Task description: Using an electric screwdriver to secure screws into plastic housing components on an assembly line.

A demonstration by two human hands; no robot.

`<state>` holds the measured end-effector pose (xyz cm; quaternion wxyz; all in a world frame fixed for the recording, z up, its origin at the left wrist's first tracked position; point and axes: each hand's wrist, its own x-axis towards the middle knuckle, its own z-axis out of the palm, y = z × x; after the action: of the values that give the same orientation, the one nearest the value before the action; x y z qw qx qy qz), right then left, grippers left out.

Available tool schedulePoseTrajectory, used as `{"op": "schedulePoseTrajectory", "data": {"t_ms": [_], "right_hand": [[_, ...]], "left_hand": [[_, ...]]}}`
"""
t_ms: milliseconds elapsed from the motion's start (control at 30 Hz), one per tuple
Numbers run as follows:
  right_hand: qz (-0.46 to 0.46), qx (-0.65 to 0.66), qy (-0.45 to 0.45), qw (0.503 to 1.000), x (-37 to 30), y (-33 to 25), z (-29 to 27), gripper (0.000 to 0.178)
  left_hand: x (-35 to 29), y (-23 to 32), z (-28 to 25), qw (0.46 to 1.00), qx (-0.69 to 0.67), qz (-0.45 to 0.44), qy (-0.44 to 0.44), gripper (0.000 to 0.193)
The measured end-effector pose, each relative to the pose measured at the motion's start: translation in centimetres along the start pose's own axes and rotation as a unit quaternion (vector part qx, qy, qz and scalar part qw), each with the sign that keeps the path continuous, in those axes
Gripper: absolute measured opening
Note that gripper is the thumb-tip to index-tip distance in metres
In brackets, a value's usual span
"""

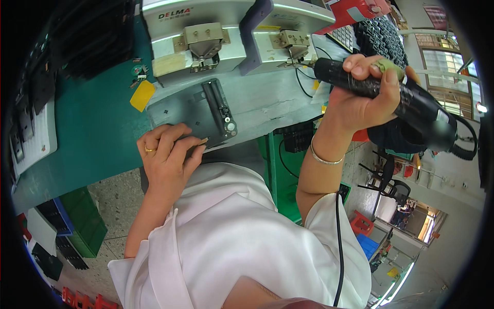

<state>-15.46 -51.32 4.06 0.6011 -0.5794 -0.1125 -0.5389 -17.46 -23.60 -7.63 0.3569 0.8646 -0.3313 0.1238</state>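
Centrally, about the picture's middle as a clock face, two bare hands are shown at a workbench [77,134] topped in green. Toward 10 o'clock, a dark flat panel [172,110] is laid on the bench near its front edge; along its right side a raised black bar [212,100] is carried, with small round silver parts [230,126] at the near end. At 9 o'clock, the panel's near edge is overlapped by the left hand [167,149], on which a gold-coloured ring is worn. Its fingers are bent and set close together, the thumb and forefinger being clamped on a small brass-coloured piece [204,140] above the panel.

At 2 o'clock, a black electric screwdriver [334,72] is held raised in the right hand [373,105], the fingers being wrapped firmly around its barrel. Its working end is directed toward 9 o'clock, at the front outlet of a pale machine [278,44] standing just past 12; whether contact is made cannot be told. A second pale machine [198,46] is placed at 11 o'clock, beyond the panel. Toward 10 o'clock, a yellow slip [142,96] is seen just beside the panel, and small loose parts [139,73] are scattered farther out.
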Motion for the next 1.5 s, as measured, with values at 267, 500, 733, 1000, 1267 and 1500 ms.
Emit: {"op": "schedulePoseTrajectory", "data": {"t_ms": [267,500,733,1000,1267,1500], "right_hand": [[-0.007,-0.007,-0.016,1.0,0.4,1.4,0.1,0.043],[0.002,0.006,-0.035,0.999,0.4,1.6,-0.2,0.044],[0.016,0.005,-0.071,0.997,1.0,1.8,-0.4,0.044],[0.005,0.037,-0.049,0.998,0.7,1.6,-0.2,0.044],[0.001,-0.006,-0.082,0.997,0.9,2.0,-0.5,0.04],[0.084,-0.029,-0.126,0.988,2.3,1.9,1.7,0.034]], "left_hand": [[0.2,0.0,0.3,1.0,0.025,0.004,0.013,0.025],[0.0,0.0,0.3,1.0,0.023,-0.009,-0.01,0.024],[0.2,0.1,0.3,0.999,0.03,0.007,0.011,0.026],[-0.2,0.0,0.4,0.999,0.031,0.0,0.012,0.026],[0.0,0.0,0.4,0.999,0.031,0.004,0.011,0.025],[-0.3,0.4,-0.6,0.999,0.015,-0.011,-0.027,0.027]]}}
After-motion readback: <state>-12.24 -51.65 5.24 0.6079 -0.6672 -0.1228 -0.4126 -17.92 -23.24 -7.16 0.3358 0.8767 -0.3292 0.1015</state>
